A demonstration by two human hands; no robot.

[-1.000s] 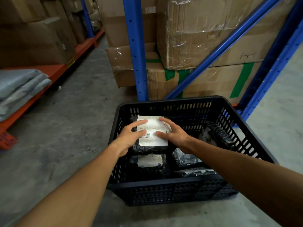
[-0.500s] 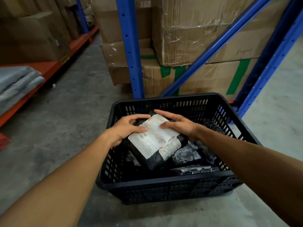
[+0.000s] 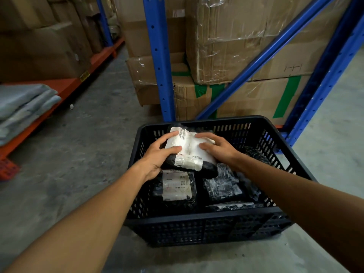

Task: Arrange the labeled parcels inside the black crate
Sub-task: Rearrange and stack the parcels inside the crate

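A black slotted crate (image 3: pixel 206 221) stands on the concrete floor in front of me. Both hands hold one black parcel with a large white label (image 3: pixel 190 152) over the crate's far left part. My left hand (image 3: pixel 157 156) grips its left side, my right hand (image 3: pixel 218 149) its right side. Below it lies a second labeled parcel (image 3: pixel 176 187), label up, at the near left. Black wrapped parcels (image 3: pixel 222 187) fill the near right, and another dark parcel (image 3: pixel 256 155) leans by the right wall.
Blue rack uprights (image 3: pixel 159 62) and a diagonal brace (image 3: pixel 262 60) rise just behind the crate, with stacked cardboard boxes (image 3: pixel 236 46) between them. An orange shelf beam (image 3: pixel 65 89) carries folded grey bags (image 3: pixel 21 107) at the left. Bare concrete floor (image 3: pixel 82 154) lies left of the crate.
The held parcel was tilted up out of the crate's left side, then turned and set back flatter toward the far left, uncovering the labeled parcel under it. My view shifted slightly.
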